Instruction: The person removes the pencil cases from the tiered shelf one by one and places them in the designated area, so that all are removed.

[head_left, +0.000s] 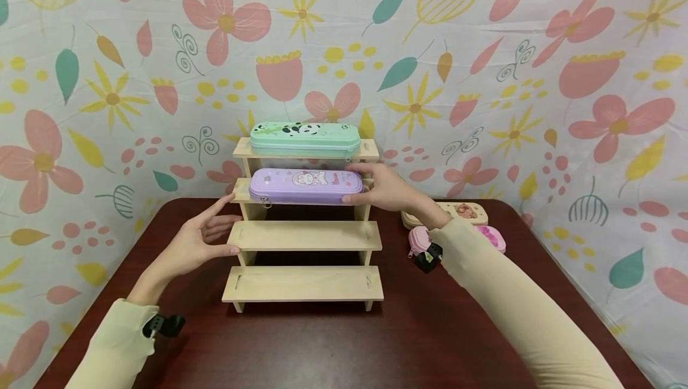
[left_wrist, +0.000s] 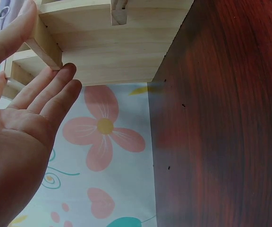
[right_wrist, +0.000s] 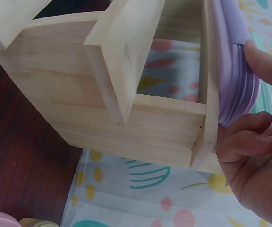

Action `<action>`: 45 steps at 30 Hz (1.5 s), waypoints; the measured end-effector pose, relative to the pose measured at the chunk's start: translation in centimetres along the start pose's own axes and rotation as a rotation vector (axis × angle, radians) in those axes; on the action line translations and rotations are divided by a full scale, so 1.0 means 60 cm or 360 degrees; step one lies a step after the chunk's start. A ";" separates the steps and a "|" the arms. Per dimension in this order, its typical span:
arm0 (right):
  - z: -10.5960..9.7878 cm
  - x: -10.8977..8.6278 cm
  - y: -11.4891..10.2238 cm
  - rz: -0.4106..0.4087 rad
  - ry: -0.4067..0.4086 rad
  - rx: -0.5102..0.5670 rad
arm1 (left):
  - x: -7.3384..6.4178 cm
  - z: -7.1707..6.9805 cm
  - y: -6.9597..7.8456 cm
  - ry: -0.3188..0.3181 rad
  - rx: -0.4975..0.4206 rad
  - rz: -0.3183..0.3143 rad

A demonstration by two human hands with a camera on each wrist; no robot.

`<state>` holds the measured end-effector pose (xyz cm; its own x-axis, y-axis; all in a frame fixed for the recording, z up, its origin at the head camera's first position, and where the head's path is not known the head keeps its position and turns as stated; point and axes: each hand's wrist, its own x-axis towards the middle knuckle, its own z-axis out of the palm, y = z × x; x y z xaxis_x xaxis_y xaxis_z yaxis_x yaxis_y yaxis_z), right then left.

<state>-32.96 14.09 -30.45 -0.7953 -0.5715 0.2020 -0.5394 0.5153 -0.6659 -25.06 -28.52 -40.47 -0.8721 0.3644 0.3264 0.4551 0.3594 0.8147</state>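
Observation:
A stepped wooden display rack [head_left: 301, 284] stands on the table. On its second tier from the top lies a purple pencil case [head_left: 290, 184] with a cartoon print. My right hand [head_left: 381, 189] grips the case's right end, thumb at the front and fingers behind. In the right wrist view, the thumb presses near the zipper band of the purple case [right_wrist: 230, 71]. A mint-green panda pencil case [head_left: 306, 137] sits on the top tier. My left hand [head_left: 196, 242] holds the left end of the third tier between thumb and fingertips, the index finger reaching up toward the purple case's tier.
On the table right of the rack, partly behind my right forearm, lie a cream case [head_left: 467, 213], a small pink zip pouch [head_left: 418, 239] and another pink case [head_left: 493, 238]. A flower-print cloth [head_left: 333, 36] hangs behind the dark red-brown table [head_left: 322, 347].

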 end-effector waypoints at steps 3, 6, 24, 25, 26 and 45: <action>-0.003 -0.002 0.001 0.0000 -0.0020 0.0083 | 0.000 0.000 0.000 0.0001 0.0000 -0.0001; -0.005 -0.003 0.001 0.0011 -0.0032 0.0113 | 0.000 0.000 0.000 0.0003 -0.0005 -0.0002; -0.005 -0.004 0.005 0.0053 -0.0049 0.0209 | -0.001 0.003 0.000 0.0009 0.0003 -0.0004; -0.006 -0.005 0.006 0.0054 -0.0051 0.0231 | -0.001 0.003 0.000 0.0009 0.0004 -0.0002; -0.006 -0.005 0.006 0.0058 -0.0052 0.0251 | -0.001 0.003 0.000 0.0010 0.0007 0.0002; -0.003 -0.010 0.005 0.0137 -0.0049 0.0330 | -0.002 0.002 -0.001 0.0006 0.0004 0.0016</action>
<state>-32.70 14.70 -30.67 -0.8256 -0.5518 0.1180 -0.3989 0.4228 -0.8137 -24.97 -28.48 -40.61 -0.8682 0.3648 0.3364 0.4642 0.3578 0.8102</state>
